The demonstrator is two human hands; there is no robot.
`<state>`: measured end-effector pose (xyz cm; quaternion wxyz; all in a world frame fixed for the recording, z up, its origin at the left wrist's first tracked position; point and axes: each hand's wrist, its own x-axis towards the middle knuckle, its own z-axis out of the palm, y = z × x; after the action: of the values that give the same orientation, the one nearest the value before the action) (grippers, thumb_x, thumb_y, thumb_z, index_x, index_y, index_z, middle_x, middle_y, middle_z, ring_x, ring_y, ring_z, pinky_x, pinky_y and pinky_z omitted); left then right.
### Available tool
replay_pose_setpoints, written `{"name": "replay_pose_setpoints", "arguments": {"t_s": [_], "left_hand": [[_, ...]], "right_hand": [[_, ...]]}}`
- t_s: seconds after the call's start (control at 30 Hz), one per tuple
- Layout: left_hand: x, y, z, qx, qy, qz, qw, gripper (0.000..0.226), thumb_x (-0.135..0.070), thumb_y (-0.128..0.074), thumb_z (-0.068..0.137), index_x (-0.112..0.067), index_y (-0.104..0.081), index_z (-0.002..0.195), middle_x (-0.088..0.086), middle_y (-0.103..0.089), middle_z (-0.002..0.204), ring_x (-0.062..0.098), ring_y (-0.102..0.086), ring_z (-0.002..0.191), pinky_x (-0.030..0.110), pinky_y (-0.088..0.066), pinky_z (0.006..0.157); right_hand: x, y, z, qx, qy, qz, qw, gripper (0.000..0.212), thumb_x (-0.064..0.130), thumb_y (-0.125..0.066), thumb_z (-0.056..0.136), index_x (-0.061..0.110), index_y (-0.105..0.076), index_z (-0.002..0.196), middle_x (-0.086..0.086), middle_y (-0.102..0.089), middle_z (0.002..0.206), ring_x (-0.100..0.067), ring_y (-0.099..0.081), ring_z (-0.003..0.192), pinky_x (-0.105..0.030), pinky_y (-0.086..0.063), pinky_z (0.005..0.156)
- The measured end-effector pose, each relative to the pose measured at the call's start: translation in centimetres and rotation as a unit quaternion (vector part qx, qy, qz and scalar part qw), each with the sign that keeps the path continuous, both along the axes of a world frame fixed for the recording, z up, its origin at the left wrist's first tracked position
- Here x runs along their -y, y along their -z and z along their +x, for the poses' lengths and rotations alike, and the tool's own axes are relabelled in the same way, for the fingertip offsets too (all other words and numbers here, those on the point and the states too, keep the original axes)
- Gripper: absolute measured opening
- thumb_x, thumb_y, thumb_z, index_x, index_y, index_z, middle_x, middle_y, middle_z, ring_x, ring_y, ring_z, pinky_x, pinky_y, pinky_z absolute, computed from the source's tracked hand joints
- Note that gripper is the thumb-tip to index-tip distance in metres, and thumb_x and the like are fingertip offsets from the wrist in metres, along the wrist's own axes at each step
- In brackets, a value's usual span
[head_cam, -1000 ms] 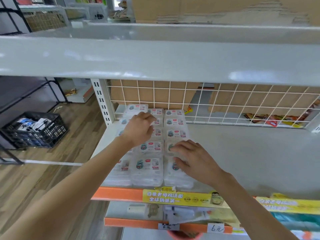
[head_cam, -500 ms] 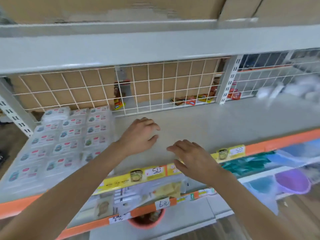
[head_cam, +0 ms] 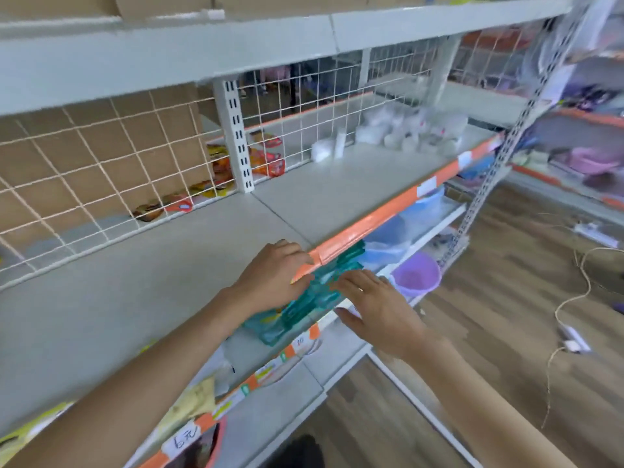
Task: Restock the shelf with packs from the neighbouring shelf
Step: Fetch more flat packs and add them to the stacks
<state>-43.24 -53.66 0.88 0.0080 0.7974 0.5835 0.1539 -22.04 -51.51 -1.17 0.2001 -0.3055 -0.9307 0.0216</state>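
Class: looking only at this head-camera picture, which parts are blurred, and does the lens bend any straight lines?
Head view: the white packs on the far shelf are smeared and unreadable; the hands, left and right, are only slightly soft; the upper shelf edge and perforated upright bow from wide-angle distortion.

Legible text is limited to one item. A white handwritten price tag (head_cam: pixel 182 441) on the orange edge strip (head_cam: pixel 158 462) of the lower shelf, near left, reads "6元". A second white tag (head_cam: pixel 301 342) further right on the same strip bears handwriting too blurred to read. Other labels are illegible.
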Motion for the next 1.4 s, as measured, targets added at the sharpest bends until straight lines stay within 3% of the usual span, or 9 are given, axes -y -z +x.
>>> {"name": "replay_pose_setpoints", "arguments": {"t_s": [0.13, 0.47, 0.6, 0.77, 0.9, 1.0, 1.13, 1.4], "left_hand": [[-5.4, 0.8, 2.8, 0.011, 0.012, -0.017, 1.000, 0.034, -0.037, -0.052, 0.077, -0.013, -0.068, 0.094, 0.003, -0.066, 0.085, 0.027, -0.060, 0.079, 0.032, -0.049, 0.071], [-22.2, 1.3, 6.6, 0.054, -0.027, -0.024, 0.998, 0.044, -0.042, -0.043, 0.078, -0.013, -0.066, 0.102, 0.005, -0.066, 0.102, 0.028, -0.059, 0.097, 0.037, -0.048, 0.084], [-27.2, 2.0, 6.7, 0.074, -0.040, -0.036, 0.996, 0.059, -0.051, -0.032, 0.075, -0.014, -0.064, 0.108, 0.002, -0.064, 0.107, 0.023, -0.056, 0.102, 0.034, -0.045, 0.089], [-31.4, 3.3, 6.0, 0.068, -0.078, -0.065, 0.993, 0.034, -0.033, -0.057, 0.086, -0.013, -0.060, 0.114, 0.004, -0.059, 0.114, 0.023, -0.053, 0.108, 0.035, -0.041, 0.093], [-33.5, 3.6, 4.9, 0.071, -0.115, -0.085, 0.987, 0.032, -0.027, -0.058, 0.087, -0.014, -0.059, 0.116, 0.005, -0.057, 0.115, 0.023, -0.051, 0.111, 0.037, -0.040, 0.095], [-34.1, 3.7, 4.1, 0.074, -0.157, -0.080, 0.982, 0.032, -0.026, -0.058, 0.086, -0.013, -0.059, 0.115, 0.005, -0.058, 0.113, 0.023, -0.053, 0.109, 0.037, -0.041, 0.094], [-34.1, 4.0, 3.3, 0.091, -0.227, -0.074, 0.967, 0.033, -0.027, -0.054, 0.086, -0.011, -0.060, 0.114, 0.007, -0.058, 0.112, 0.025, -0.053, 0.109, 0.037, -0.042, 0.094], [-34.7, 3.8, 4.8, 0.081, -0.365, -0.061, 0.925, 0.032, -0.025, -0.051, 0.089, -0.014, -0.056, 0.120, 0.004, -0.055, 0.115, 0.021, -0.050, 0.110, 0.028, -0.038, 0.093]], "right_hand": [[-3.7, 0.7, 2.6, -0.004, 0.027, -0.006, 1.000, 0.039, 0.035, -0.044, 0.076, 0.014, -0.065, 0.101, -0.004, -0.064, 0.100, -0.025, -0.063, 0.085, -0.033, -0.053, 0.064], [-19.8, -0.5, 7.2, 0.029, 0.043, 0.011, 0.999, 0.037, 0.023, -0.074, 0.068, 0.015, -0.065, 0.103, -0.003, -0.064, 0.100, -0.024, -0.062, 0.087, -0.031, -0.051, 0.064], [-26.9, -1.5, 7.2, 0.024, 0.060, 0.010, 0.998, 0.032, 0.026, -0.059, 0.072, 0.013, -0.066, 0.100, -0.004, -0.064, 0.098, -0.027, -0.062, 0.085, -0.034, -0.053, 0.063], [-31.5, 1.2, 6.2, 0.018, 0.039, -0.029, 0.999, 0.033, 0.026, -0.060, 0.073, 0.012, -0.066, 0.102, -0.005, -0.063, 0.098, -0.029, -0.062, 0.086, -0.037, -0.054, 0.066], [-35.4, 1.9, 5.3, 0.007, 0.018, -0.037, 0.999, 0.034, 0.024, -0.064, 0.069, 0.011, -0.067, 0.100, -0.006, -0.064, 0.095, -0.029, -0.062, 0.082, -0.038, -0.054, 0.064], [-38.8, 1.9, 3.9, 0.016, -0.003, -0.043, 0.999, 0.034, 0.021, -0.067, 0.076, 0.010, -0.064, 0.108, -0.008, -0.062, 0.103, -0.031, -0.059, 0.093, -0.041, -0.050, 0.071], [-43.4, 1.6, 0.5, 0.056, -0.059, -0.068, 0.994, 0.038, 0.027, -0.057, 0.089, 0.015, -0.054, 0.125, -0.004, -0.052, 0.125, -0.024, -0.043, 0.119, -0.037, -0.039, 0.091], [-53.3, -1.7, -7.6, 0.088, -0.127, -0.026, 0.988, 0.049, 0.021, -0.053, 0.090, 0.013, -0.037, 0.137, -0.004, -0.031, 0.144, -0.022, -0.027, 0.131, -0.036, -0.032, 0.101]]}}
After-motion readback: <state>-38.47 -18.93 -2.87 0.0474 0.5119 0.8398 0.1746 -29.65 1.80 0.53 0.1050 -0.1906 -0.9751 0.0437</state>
